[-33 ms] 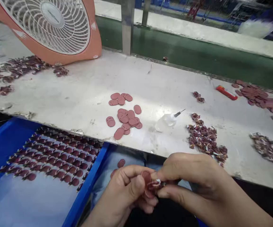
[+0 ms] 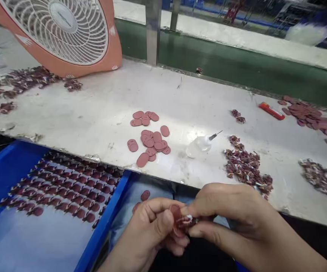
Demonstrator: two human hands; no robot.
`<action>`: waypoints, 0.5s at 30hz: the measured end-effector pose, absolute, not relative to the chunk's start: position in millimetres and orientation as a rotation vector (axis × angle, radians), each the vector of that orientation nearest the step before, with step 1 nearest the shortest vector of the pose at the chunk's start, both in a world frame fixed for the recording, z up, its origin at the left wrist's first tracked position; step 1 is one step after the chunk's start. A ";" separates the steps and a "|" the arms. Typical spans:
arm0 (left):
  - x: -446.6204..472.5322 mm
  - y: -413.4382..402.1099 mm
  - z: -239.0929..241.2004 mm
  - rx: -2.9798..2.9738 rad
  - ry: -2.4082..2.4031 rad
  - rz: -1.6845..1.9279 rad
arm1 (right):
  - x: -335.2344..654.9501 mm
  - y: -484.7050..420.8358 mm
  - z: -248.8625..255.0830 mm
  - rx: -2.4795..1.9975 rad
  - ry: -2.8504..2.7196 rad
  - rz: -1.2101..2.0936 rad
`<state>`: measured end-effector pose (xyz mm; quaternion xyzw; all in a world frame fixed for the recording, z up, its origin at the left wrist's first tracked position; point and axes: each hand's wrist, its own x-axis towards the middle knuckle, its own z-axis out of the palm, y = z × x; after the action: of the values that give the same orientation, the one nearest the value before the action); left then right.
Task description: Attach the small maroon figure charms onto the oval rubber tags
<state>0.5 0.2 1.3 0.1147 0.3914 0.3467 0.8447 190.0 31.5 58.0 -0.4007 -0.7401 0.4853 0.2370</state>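
My left hand (image 2: pixel 159 226) is closed on a reddish-brown oval disc (image 2: pixel 175 214) in front of the table edge. My right hand (image 2: pixel 228 211) pinches a small dark red ornament with white bits (image 2: pixel 186 222), pressed against the disc. Where the two pieces meet is partly covered by my fingers. Beyond my hands, loose oval discs (image 2: pixel 149 140) lie on the table, some with small holes. To their right rests a clear squeeze bottle (image 2: pixel 199 146) on its side, with a needle tip. A pile of small dark red ornaments (image 2: pixel 244 165) sits above my right hand.
A blue tray (image 2: pixel 103 226) at lower left holds rows of joined pieces (image 2: pixel 75 187) on a pale sheet. An orange fan (image 2: pixel 115 49) stands at the back left. More discs (image 2: pixel 307 115) and a red-orange stick-shaped item (image 2: pixel 271 111) lie at the right of the white table (image 2: pixel 101 102).
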 end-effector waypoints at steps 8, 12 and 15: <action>0.6 0.8 6.5 0.198 0.850 0.703 | 188.4 34.3 61.7 -1.024 -2.093 1.302; 1.0 0.1 4.5 0.206 0.845 0.706 | 187.6 32.8 62.2 -0.975 -2.183 1.212; 1.9 -0.2 4.9 0.187 0.831 0.714 | 187.5 32.5 63.5 -0.960 -2.219 1.165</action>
<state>1.9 -0.2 4.9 0.0886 0.3942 0.3390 0.8496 187.5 32.5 63.5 -0.3484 -0.8053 0.4228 0.2266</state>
